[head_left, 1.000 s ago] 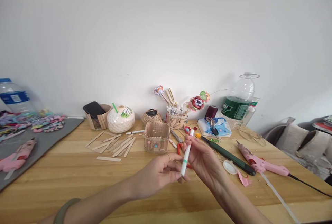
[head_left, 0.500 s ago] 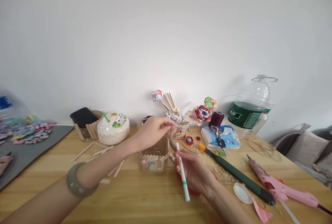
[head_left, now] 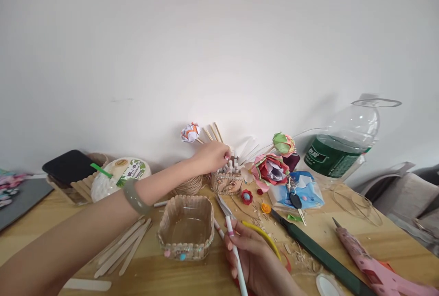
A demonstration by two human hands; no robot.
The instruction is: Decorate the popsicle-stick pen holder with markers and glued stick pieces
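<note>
My right hand (head_left: 252, 252) is closed around a white marker pen (head_left: 236, 257) with a pink band. A second slim white pen (head_left: 219, 229) shows beside its fingers. My left hand (head_left: 214, 156) is over a small decorated holder (head_left: 228, 184) packed with white-ended sticks (head_left: 233, 164). Its fingers are bent together at the tops of these sticks; what they pinch is hidden. Between my arms stands a box edged with craft sticks (head_left: 187, 250), with pink and blue dots on its front. Scissors (head_left: 225, 208) lie behind my right hand, partly covered by it.
A wrapped coconut (head_left: 118, 179) and a phone (head_left: 71, 166) on a stick box are left. Loose craft sticks (head_left: 120, 259) lie in front. Paper flowers (head_left: 270, 170), a large bottle (head_left: 338, 154), a long dark green tool (head_left: 318, 250) and a pink glue gun (head_left: 372, 266) are right.
My left hand has moved from above the stick-edged box to the small holder behind it. The view has shifted closer. A pink band now shows on the right hand's pen; before, a green one.
</note>
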